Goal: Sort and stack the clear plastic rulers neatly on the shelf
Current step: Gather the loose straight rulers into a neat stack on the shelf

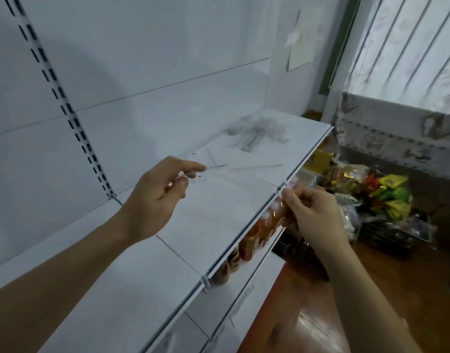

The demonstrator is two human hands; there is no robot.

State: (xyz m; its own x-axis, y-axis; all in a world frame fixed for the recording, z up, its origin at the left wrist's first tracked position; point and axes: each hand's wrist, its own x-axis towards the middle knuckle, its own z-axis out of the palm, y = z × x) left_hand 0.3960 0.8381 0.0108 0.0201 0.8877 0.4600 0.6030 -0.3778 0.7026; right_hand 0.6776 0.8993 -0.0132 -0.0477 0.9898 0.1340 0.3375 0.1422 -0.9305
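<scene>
White shelf (218, 215), left hand (155, 197) above it pinching one end of a clear ruler (234, 174), right hand (308, 212) at the shelf's front edge pinching the other end, loose ruler pile (257, 135) toward the shelf's back, snack packets (387, 194) beyond the shelf.

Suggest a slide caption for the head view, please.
Left hand pinches a clear ruler over the white shelf; a ruler pile lies beyond.

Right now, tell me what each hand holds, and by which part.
Left hand pinches a clear ruler by its near end. Right hand has curled fingers; any hold cannot be told.
</scene>
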